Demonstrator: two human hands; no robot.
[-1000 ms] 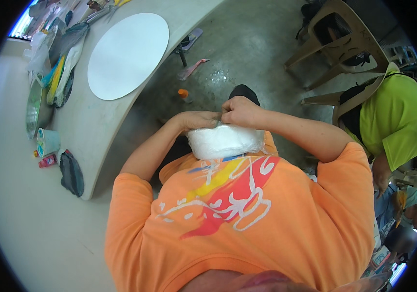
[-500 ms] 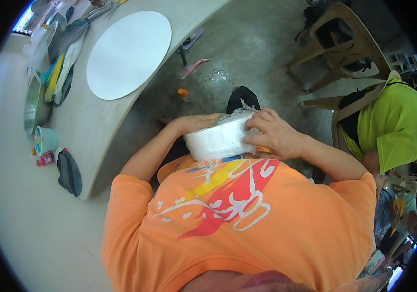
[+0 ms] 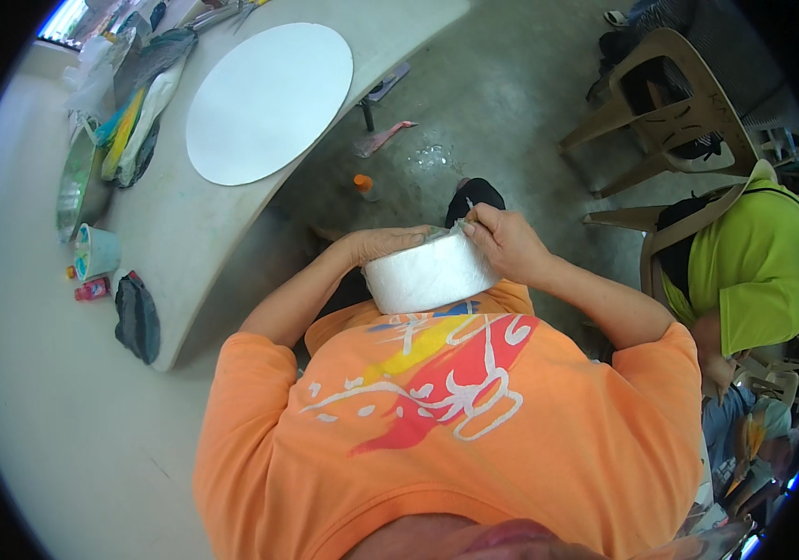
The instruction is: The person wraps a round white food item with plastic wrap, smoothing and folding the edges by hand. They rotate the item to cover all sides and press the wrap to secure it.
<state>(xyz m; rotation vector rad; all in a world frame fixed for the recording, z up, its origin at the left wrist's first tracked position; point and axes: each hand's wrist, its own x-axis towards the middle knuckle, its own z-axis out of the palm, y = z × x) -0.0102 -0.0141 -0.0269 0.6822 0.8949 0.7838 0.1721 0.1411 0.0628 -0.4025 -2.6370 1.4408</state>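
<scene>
- The white round tub [image 3: 429,273] sits tight against the chest of the orange shirt [image 3: 455,420], held between both hands above the lap.
- The left hand [image 3: 382,245] lies curled over the tub's far-left rim, palm down, gripping the wall so the tub cannot turn.
- The right hand [image 3: 504,241] is clenched at the rim on the other side, thumb and fingertips pinching a thin clear film [image 3: 455,228] that stands up from the top edge; how much of the film is free cannot be told.
- Judging from this grip, the step in hand is working the film at the rim. To do it well, keep the left hand pressing the tub into the body, and pull with the right low and along the rim rather than straight up, so the film does not tear at the pinch.
- A tub tipped toward the pinching side could spill if it holds anything; its contents are hidden.
- Beyond the hands, past the tub, a small orange bottle [image 3: 363,185] stands on the concrete floor [image 3: 502,112].
- Out to the left of the grip, a curved table [image 3: 194,233] carries a large white round board [image 3: 267,101], a pale cup [image 3: 96,250] and a dark cloth [image 3: 137,317].
- To the right of the grip sits a person in a green shirt [image 3: 754,271] by plastic chairs [image 3: 660,103].
</scene>
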